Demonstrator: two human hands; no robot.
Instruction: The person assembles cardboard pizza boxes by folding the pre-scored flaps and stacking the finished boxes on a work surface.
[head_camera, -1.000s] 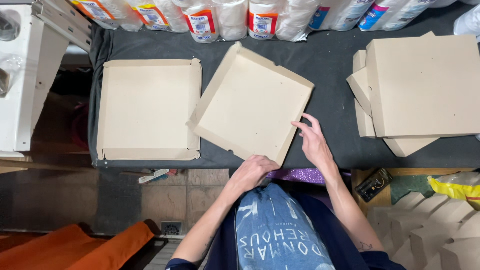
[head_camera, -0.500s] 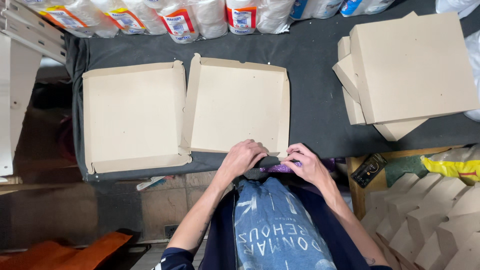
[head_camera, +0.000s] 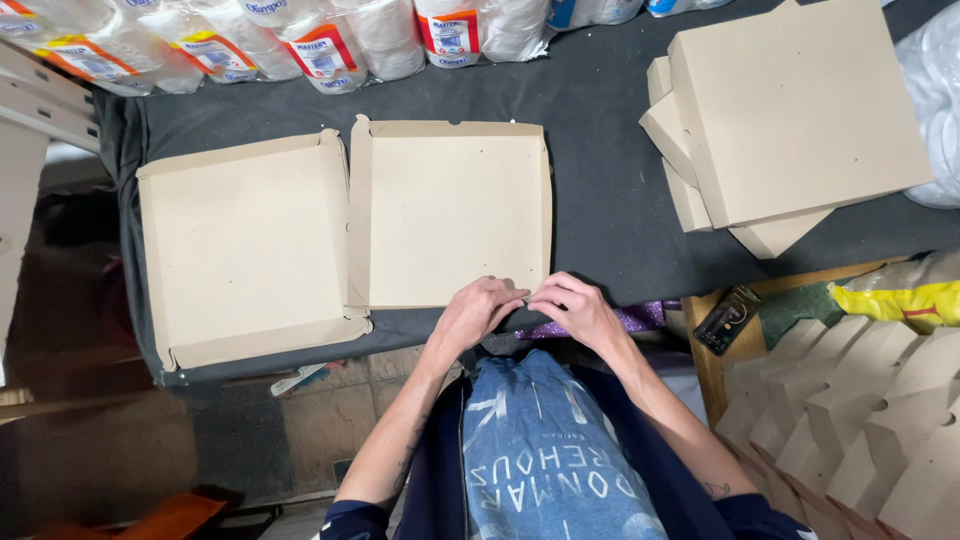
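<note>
My left hand and right hand pinch the near edge of one unfolded cardboard box at frame centre; a second flat box lies touching its left, a stack of closed boxes upper right, wrapped paper rolls along the top.

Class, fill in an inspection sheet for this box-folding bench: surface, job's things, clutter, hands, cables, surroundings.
Surface: dark cloth covers the table.
Job's things: open flat box before the person, side walls up; both hands at its near edge. A second open box lies to its left, touching it.
Clutter: stack of closed boxes at the right; wrapped paper rolls along the far edge.
Hands: left hand and right hand meet at the near flap, fingers curled on it.
Cables: nothing seen.
Surroundings: folded cardboard pieces lower right; yellow bag; small dark object on a wooden ledge.
</note>
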